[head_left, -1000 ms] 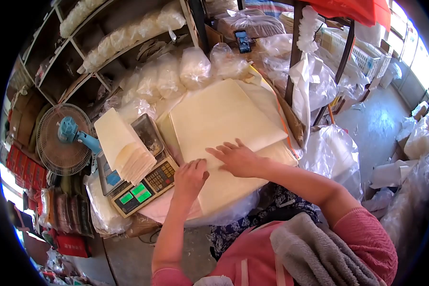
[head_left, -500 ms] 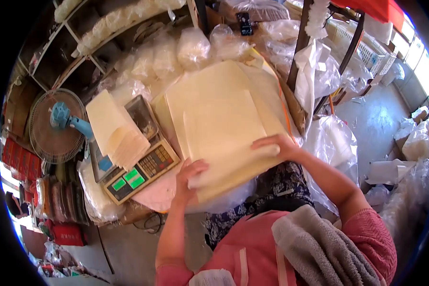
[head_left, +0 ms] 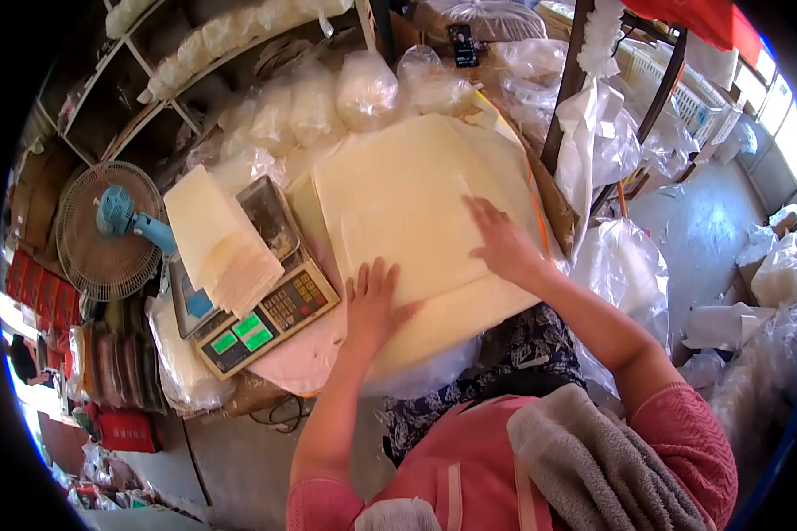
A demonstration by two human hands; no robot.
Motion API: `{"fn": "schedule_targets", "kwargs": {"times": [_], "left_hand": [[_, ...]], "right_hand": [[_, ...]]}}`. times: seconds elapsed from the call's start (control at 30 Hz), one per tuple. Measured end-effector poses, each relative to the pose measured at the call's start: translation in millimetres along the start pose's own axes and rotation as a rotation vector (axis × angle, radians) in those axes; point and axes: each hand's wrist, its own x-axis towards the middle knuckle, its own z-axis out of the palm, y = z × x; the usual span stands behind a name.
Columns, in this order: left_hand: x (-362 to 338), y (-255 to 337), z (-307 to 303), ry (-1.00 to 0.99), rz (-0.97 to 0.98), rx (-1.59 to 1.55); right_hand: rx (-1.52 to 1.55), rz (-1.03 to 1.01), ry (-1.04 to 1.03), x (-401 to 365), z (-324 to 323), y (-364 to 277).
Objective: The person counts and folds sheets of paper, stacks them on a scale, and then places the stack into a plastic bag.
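Note:
A broad stack of thin, pale cream sheets [head_left: 407, 195] lies on the table in front of me. My left hand [head_left: 374, 305] rests flat on its lower left part, fingers spread. My right hand [head_left: 507, 246] lies on the right side of the sheets, fingers stretched out and holding nothing. Left of the stack stands a digital scale [head_left: 266, 314] with two green displays lit. On the scale sits a folded pile of cream sheets [head_left: 217, 230] with layered edges.
A fan [head_left: 111, 226] with a blue hub stands at the left. Filled clear plastic bags [head_left: 363, 88] line the table's far side, with a dark phone [head_left: 461, 46] behind them. A dark post [head_left: 565, 88] rises at the right, and a plastic bag [head_left: 624, 274] hangs below.
The near edge of the top sheet, curled up in my hands before, now lies flat. Both hands have moved forward and opened onto the sheets.

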Motion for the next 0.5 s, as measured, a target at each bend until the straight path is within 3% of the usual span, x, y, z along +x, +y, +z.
{"fn": "schedule_targets", "kwargs": {"times": [0.07,0.17,0.2,0.3,0.33,0.4,0.43,0.47,0.5], "left_hand": [[3.6,-3.5,-5.1,0.007,0.04,0.042],[6.6,-27.5,-13.7,-0.073,0.103,-0.044],[4.8,-32.6,-20.8,0.067,0.183,-0.078],[4.4,-49.8,-37.3,-0.145,-0.212,-0.57],[5.6,-49.6,-37.4,0.031,-0.209,-0.675],[26.1,-48.3,-29.0,0.197,-0.425,-1.113],[38.1,-45.6,-23.6,0.28,-0.536,-1.33],[49.7,-36.9,-18.9,0.341,-0.634,-1.099],[57.4,-33.8,-9.8,0.366,-0.543,-0.695]], "right_hand": [[-0.247,-0.346,0.014,-1.1,-8.6,-4.2],[-0.205,-0.376,-0.304,-5.4,-10.3,13.7],[-0.201,-0.475,-0.283,-4.5,-13.3,24.9],[0.104,-0.457,-0.356,-4.5,-24.1,43.3],[0.215,-0.269,-0.321,-2.5,-26.7,42.2],[0.435,0.111,-0.244,2.0,-29.7,34.6],[0.36,0.161,-0.195,8.8,-24.5,33.5],[0.285,0.21,-0.146,21.0,-15.3,34.3],[0.209,0.258,-0.095,30.9,-8.0,33.5]]}}
